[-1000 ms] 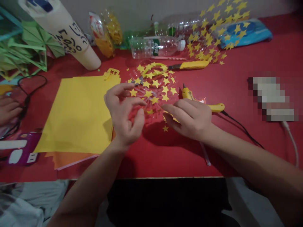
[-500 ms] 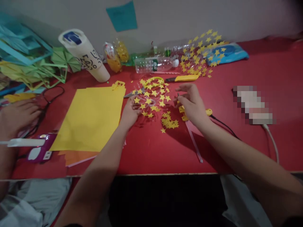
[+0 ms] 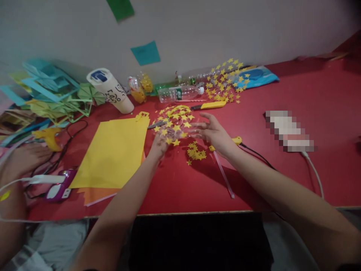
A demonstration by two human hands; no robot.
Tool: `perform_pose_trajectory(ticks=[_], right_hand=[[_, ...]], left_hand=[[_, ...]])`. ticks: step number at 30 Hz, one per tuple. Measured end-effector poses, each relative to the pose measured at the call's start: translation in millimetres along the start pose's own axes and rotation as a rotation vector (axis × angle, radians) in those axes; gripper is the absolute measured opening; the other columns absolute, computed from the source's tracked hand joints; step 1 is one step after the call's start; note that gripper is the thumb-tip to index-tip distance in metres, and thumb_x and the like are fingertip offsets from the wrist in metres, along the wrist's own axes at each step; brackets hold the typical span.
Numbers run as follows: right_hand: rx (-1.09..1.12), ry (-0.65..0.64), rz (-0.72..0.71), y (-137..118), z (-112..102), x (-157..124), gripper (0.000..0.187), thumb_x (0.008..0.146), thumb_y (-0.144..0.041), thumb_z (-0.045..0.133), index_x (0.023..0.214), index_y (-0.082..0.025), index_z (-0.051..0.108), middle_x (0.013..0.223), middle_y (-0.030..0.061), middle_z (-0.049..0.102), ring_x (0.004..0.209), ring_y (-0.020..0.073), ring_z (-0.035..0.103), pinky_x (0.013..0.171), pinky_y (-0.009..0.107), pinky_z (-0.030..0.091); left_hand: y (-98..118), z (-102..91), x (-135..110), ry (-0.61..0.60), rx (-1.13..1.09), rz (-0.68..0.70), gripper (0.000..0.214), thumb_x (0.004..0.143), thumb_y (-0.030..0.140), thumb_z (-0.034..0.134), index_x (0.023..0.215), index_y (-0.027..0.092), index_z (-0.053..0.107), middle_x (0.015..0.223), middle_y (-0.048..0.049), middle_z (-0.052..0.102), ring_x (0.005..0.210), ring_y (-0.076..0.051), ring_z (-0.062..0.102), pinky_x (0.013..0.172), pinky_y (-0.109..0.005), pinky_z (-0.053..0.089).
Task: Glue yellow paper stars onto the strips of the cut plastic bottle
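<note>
Your left hand (image 3: 159,144) sits at the 6 o'clock edge of the star-covered clear plastic piece (image 3: 174,126). The fingers curl against it, but blur hides whether they actually grip. Your right hand (image 3: 214,134) is released, fingers spread and pointing to 9 o'clock, with the tips at the piece's 3 o'clock edge. The piece lies on the red table (image 3: 282,177) between the two hands, slightly towards 12 o'clock, with yellow stars all over it.

- Loose star pile (image 3: 196,153): at 6 o'clock from the piece, between your wrists.
- Yellow glue gun (image 3: 236,140): just beside your right wrist at 3 o'clock, mostly hidden by the hand. Its dark cord runs off towards 4 o'clock.
- Glue stick (image 3: 223,175): on the table under your right forearm, at 6 o'clock from the right hand.
- Scissors (image 3: 156,124): at 9 o'clock from the piece, touching the corner of the yellow paper sheet (image 3: 113,152).
- Orange sheet (image 3: 96,194): shows beneath the yellow sheet's near edge.
- Yellow utility knife (image 3: 209,105): at 12 o'clock from your right hand.
- Clear bottle (image 3: 180,93): lying on its side just beyond the knife.
- White tube (image 3: 110,90): at 11 o'clock.
- Another person's hand (image 3: 26,158): far out at 9 o'clock, near a purple device (image 3: 59,189).
</note>
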State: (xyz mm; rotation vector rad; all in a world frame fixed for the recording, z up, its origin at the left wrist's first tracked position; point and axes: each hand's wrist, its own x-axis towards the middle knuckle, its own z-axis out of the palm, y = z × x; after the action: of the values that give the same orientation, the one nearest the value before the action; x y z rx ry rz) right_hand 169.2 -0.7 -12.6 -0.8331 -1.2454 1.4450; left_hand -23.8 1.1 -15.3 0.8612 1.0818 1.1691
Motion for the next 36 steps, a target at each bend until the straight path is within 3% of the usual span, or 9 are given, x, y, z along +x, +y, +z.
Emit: perform_pose_trajectory(ticks=[4,6,8,11,14,19,28,36], right_hand=[[-0.176,0.027,-0.118,-13.9,0.4,-5.5,0.044,0.077,-0.016,0.046,0.117,-0.026,0.031,0.102,0.0031,0.063,0.083,0.0138,0.065,0.072,0.034,0.055],[-0.391,0.191,-0.249,-23.0,3.1,-10.7,0.036,0.079,-0.019,0.048,0.113,-0.025,0.039,0.099,0.0025,0.061,0.077,0.0128,0.062,0.067,0.032,0.053],[-0.664,0.374,-0.459,-33.8,6.7,-17.5,0.026,0.08,-0.018,0.05,0.105,-0.023,0.049,0.1,0.0036,0.059,0.082,0.0142,0.059,0.072,0.033,0.051],[-0.978,0.334,-0.739,-48.6,12.2,-27.0,0.019,0.081,-0.018,0.051,0.099,-0.024,0.054,0.099,0.0051,0.062,0.094,0.0203,0.059,0.081,0.04,0.048],[-1.077,0.23,-0.873,-54.9,16.5,-31.4,0.026,0.081,-0.015,0.052,0.104,-0.026,0.053,0.104,0.004,0.065,0.102,0.0228,0.059,0.09,0.046,0.044],[-1.062,0.215,-0.853,-50.6,18.2,-30.2,0.032,0.081,-0.015,0.054,0.111,-0.027,0.051,0.113,0.005,0.065,0.111,0.0239,0.054,0.093,0.047,0.044],[-1.104,0.2,-0.785,-45.0,16.1,-29.7,0.023,0.084,-0.021,0.051,0.105,-0.025,0.057,0.101,0.0033,0.068,0.099,0.0219,0.061,0.095,0.047,0.042],[-1.094,0.161,-0.824,-46.3,15.2,-28.2,0.016,0.083,-0.021,0.053,0.096,-0.027,0.062,0.096,0.0016,0.069,0.095,0.0201,0.061,0.095,0.047,0.041]], left_hand=[[6.6,12.7,-15.3,-0.089,-0.053,-0.013,0.023,0.051,0.022,0.08,0.062,0.018,0.06,0.081,-0.0029,0.069,0.082,-0.019,0.067,0.079,-0.033,0.052],[9.5,16.7,-20.2,-0.112,-0.105,-0.099,0.021,0.052,0.018,0.079,0.068,0.016,0.064,0.078,-0.0029,0.069,0.078,-0.017,0.067,0.076,-0.029,0.052],[11.5,19.2,-23.2,-0.095,-0.138,-0.158,0.02,0.055,0.014,0.076,0.072,0.015,0.066,0.078,-0.0027,0.07,0.076,-0.014,0.066,0.075,-0.027,0.052],[12.2,21.2,-26.4,-0.096,-0.141,-0.195,0.019,0.059,0.013,0.074,0.076,0.014,0.067,0.078,-0.0031,0.07,0.071,-0.012,0.065,0.07,-0.024,0.052],[10.1,23.6,-28.9,-0.124,-0.148,-0.197,0.019,0.059,0.014,0.075,0.076,0.014,0.067,0.076,-0.0025,0.069,0.067,-0.01,0.062,0.065,-0.021,0.051],[4.6,27.9,-29.8,-0.152,-0.135,-0.218,0.022,0.058,0.016,0.076,0.078,0.013,0.067,0.078,-0.0022,0.068,0.069,-0.01,0.061,0.066,-0.021,0.05],[2.9,28.9,-29.1,-0.145,-0.101,-0.19,0.022,0.058,0.018,0.076,0.077,0.014,0.065,0.079,-0.0029,0.068,0.072,-0.013,0.062,0.064,-0.024,0.05],[4.1,29.9,-29.5,-0.144,-0.131,-0.195,0.021,0.057,0.016,0.076,0.074,0.013,0.063,0.074,-0.0008,0.066,0.067,-0.01,0.06,0.064,-0.021,0.05]])
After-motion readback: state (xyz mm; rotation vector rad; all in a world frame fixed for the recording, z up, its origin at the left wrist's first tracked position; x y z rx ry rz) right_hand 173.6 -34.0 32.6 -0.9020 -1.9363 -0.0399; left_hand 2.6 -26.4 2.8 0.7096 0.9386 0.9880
